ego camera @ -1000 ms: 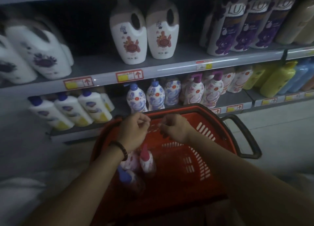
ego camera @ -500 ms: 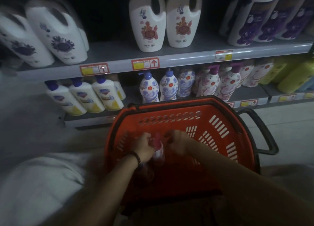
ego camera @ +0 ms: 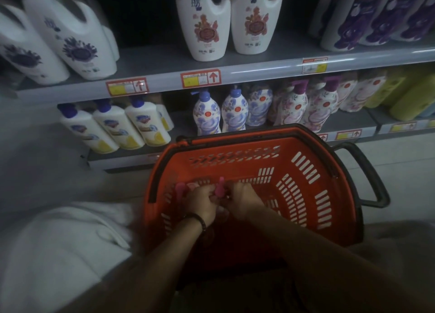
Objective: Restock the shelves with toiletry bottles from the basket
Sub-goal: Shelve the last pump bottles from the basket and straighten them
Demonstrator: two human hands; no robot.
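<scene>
Toiletry bottles with pink pump tops lie low inside the red basket, which sits on the pale floor just before the bottom shelf. I see my left hand and right hand side by side around one pink pump; whether either truly grips it I cannot tell in this dim light. Above, a grey shelf carries large white jugs and red price tags.
</scene>
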